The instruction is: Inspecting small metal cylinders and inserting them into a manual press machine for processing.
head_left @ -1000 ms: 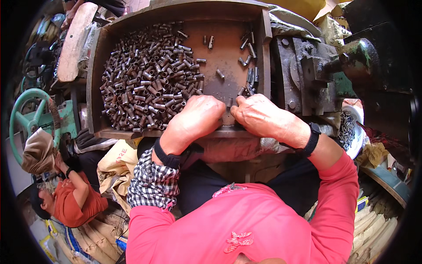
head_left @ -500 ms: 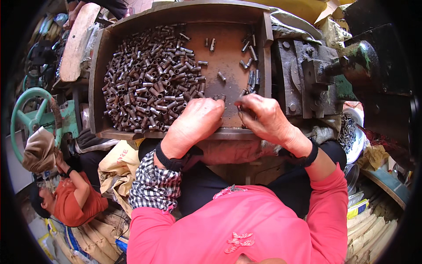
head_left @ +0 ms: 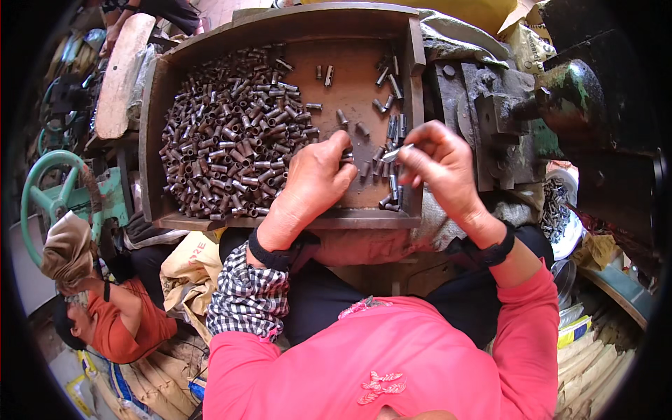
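A wooden tray (head_left: 350,218) lies in front of me with a large heap of short metal tubes (head_left: 231,133) in its left part. My left hand (head_left: 313,175) is over the tray at the heap's right edge. Its fingers are curled closed, and what they hold, if anything, is mostly hidden. My right hand (head_left: 442,164) is raised over the tray's right wall, slightly blurred. Between its thumb and fingers it pinches a shiny metal tube (head_left: 397,153). Below and beside that hand, several loose tubes (head_left: 393,126) lie along the right side of the tray.
A dark, greasy machine (head_left: 500,126) stands right of the tray. A white basin (head_left: 560,217) of metal pieces is below it. At the left are a green handwheel (head_left: 52,189) and a co-worker in an orange shirt (head_left: 133,322). A crumpled sack (head_left: 187,269) lies beside my left arm.
My right hand has lifted and moved right, with a tube now visible in its fingers. My left hand has shifted slightly left. More loose tubes show between the hands.
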`<state>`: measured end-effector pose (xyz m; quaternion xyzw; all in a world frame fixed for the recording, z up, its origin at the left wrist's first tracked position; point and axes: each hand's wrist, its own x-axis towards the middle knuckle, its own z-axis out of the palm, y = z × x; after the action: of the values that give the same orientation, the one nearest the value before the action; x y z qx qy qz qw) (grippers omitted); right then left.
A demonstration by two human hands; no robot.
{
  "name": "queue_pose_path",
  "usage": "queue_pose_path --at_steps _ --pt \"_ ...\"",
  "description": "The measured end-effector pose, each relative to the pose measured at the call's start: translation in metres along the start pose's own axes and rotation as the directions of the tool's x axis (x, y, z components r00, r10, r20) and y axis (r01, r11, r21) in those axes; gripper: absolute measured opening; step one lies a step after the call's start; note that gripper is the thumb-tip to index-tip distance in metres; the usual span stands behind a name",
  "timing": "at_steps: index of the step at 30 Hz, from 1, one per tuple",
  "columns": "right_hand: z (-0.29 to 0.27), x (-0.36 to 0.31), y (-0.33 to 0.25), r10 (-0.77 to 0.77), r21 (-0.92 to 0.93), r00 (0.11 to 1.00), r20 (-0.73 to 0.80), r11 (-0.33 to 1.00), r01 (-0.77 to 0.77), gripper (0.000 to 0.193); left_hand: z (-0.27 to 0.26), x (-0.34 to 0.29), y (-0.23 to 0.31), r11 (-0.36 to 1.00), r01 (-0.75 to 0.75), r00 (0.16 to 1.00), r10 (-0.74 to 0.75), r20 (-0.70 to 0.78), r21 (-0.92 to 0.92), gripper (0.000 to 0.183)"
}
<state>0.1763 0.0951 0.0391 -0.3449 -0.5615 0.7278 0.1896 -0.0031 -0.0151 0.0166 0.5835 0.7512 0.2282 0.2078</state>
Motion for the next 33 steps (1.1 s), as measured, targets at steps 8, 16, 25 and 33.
queue_pose_path --at_steps 8,16,25,33 --pt "-0.01 0.003 -0.012 -0.128 -0.082 0.99 -0.056 0.989 0.123 0.012 0.007 0.001 0.014 0.985 -0.089 0.993 0.099 -0.061 0.151 0.019" --pt "-0.016 0.002 -0.008 -0.195 -0.05 0.98 -0.039 0.98 0.193 0.009 0.026 0.007 0.022 0.964 -0.086 0.991 0.057 0.118 0.25 0.024" --pt "-0.019 0.007 0.004 -0.172 -0.145 0.985 0.031 0.974 0.174 0.01 0.023 0.013 0.024 0.989 -0.013 0.985 -0.013 0.172 0.15 0.022" --pt "-0.018 0.002 0.003 0.082 -0.029 0.989 0.127 0.996 -0.079 0.011 0.009 0.01 0.02 0.714 0.203 0.977 -0.099 0.19 -0.67 0.018"
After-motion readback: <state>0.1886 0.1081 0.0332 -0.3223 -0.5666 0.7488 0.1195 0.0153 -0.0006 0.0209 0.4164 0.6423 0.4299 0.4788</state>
